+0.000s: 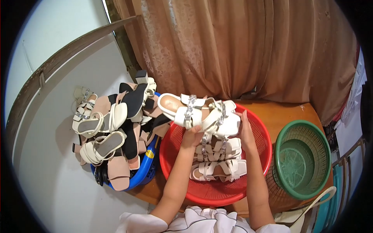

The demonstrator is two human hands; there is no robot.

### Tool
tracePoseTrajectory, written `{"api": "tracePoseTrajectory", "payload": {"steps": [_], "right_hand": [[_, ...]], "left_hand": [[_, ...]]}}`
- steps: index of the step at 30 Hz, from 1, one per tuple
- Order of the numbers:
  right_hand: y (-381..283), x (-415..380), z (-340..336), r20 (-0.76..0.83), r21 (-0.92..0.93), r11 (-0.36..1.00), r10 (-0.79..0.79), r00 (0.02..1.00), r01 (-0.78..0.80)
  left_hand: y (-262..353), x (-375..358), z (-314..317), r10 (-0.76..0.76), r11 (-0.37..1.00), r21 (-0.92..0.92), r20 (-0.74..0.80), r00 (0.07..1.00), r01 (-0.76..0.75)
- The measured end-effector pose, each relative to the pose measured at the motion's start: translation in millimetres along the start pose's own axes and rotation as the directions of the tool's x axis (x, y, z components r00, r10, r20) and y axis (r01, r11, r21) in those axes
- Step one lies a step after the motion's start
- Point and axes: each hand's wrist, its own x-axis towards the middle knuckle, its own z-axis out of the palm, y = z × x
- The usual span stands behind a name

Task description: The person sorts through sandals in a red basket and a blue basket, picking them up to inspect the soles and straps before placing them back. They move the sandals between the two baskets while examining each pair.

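White sandals with silver chain straps [189, 110] are held between my two hands above the red basket [268, 145]. My left hand [191, 136] grips them from below at the left, its fingers partly hidden under the soles. At the right end, my right hand [245, 130] presses against their side with its fingers raised. Below them, more white sandals [219, 171] lie side by side in the red basket.
A blue basket [149, 165] at the left is heaped with white, black and pink sandals [118, 161]. An empty green basket [327, 155] stands at the right on the wooden table [299, 116]. Behind hangs a brown curtain [233, 46]. A pale strap [326, 194] lies at lower right.
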Motion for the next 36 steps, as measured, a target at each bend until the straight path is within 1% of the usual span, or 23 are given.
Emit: {"api": "tracePoseTrajectory", "payload": {"steps": [1,2,4,6,7,8,10,12,13,14,16,17,18,20,21,22,24,25,28,29,32,33,36], "right_hand": [[5,1,2,-0.017,0.068,0.997,0.033,0.999,-0.031],[11,5,-2,-0.033,0.050,0.999,-0.004,0.999,0.005],[23,16,-14,-0.058,0.005,0.997,-0.082,0.995,0.082],[27,27,-25,-0.124,0.032,0.985,-0.163,0.979,0.168],[24,28,-29,-0.197,-0.009,0.976,-0.215,0.956,0.218],[20,28,-33,-0.236,0.052,0.974,-0.203,0.950,0.221],[17,29,-53,-0.247,-0.061,0.976,-0.220,0.944,0.211],[15,29,-69,-0.167,-0.140,0.969,-0.226,0.960,0.204],[13,28,-74,-0.126,-0.177,0.962,-0.231,0.965,0.207],[10,24,-80,-0.065,-0.200,0.966,-0.180,0.981,0.164],[1,16,-87,0.052,-0.254,0.964,-0.075,0.996,0.085],[2,14,-93,0.088,-0.289,0.956,-0.034,0.996,0.058],[-1,7,-92,0.125,-0.377,0.926,0.071,0.990,-0.019],[-11,-8,-89,0.166,-0.549,0.822,0.281,0.945,-0.148],[-6,-3,-95,0.206,-0.616,0.772,0.354,0.912,-0.160],[2,1,-100,0.201,-0.642,0.737,0.427,0.882,-0.211],[11,7,-106,0.180,-0.692,0.654,0.565,0.805,-0.304],[4,2,-99,0.183,-0.746,0.595,0.615,0.767,-0.299],[22,11,-106,0.253,-0.756,0.583,0.681,0.688,-0.299],[27,15,-106,0.211,-0.779,0.527,0.730,0.650,-0.339],[48,28,-114,0.209,-0.823,0.434,0.831,0.516,-0.366],[47,22,-109,0.194,-0.808,0.441,0.825,0.530,-0.391],[59,29,-112,0.109,-0.820,0.345,0.877,0.468,-0.457]], "left_hand": [[1,1,2,-0.023,1.000,0.021,0.037,0.999,0.022],[1,3,-2,-0.081,0.994,0.065,-0.010,0.997,0.082],[9,-2,-14,-0.179,0.932,0.315,-0.029,0.983,0.179],[14,-3,-26,-0.133,0.940,0.323,0.057,0.989,0.107],[20,-3,-27,-0.107,0.952,0.298,0.103,0.989,0.072],[24,-3,-27,-0.087,0.962,0.271,0.142,0.986,0.046],[33,-5,-24,-0.097,0.962,0.269,0.179,0.979,0.046],[44,-4,9,-0.240,0.957,0.229,0.266,0.934,0.181],[49,-5,17,-0.326,0.931,0.252,0.250,0.912,0.264],[51,-6,9,-0.361,0.907,0.312,0.232,0.904,0.282],[60,-7,-14,-0.542,0.701,0.599,0.097,0.834,0.386],[57,-7,-22,-0.623,0.604,0.668,0.056,0.781,0.434],[54,-7,-20,-0.712,0.520,0.709,0.050,0.701,0.477],[42,-3,-19,-0.832,0.208,0.874,-0.079,0.550,0.439],[25,-3,-45,-0.845,0.102,0.918,-0.124,0.521,0.383],[25,0,-25,-0.891,-0.050,0.911,-0.226,0.395,0.409],[9,2,-33,-0.923,-0.156,0.893,-0.284,0.259,0.422],[2,2,-36,-0.905,-0.253,0.873,-0.365,0.216,0.417],[-8,-1,-19,-0.805,-0.485,0.823,-0.552,0.218,0.295],[-12,-2,-16,-0.779,-0.522,0.816,-0.575,0.250,0.250],[-25,-1,-28,-0.733,-0.623,0.767,-0.642,0.225,0.155],[-27,-1,-29,-0.719,-0.648,0.747,-0.664,0.206,0.150],[-31,-2,-28,-0.684,-0.678,0.719,-0.693,0.229,0.151]]}}
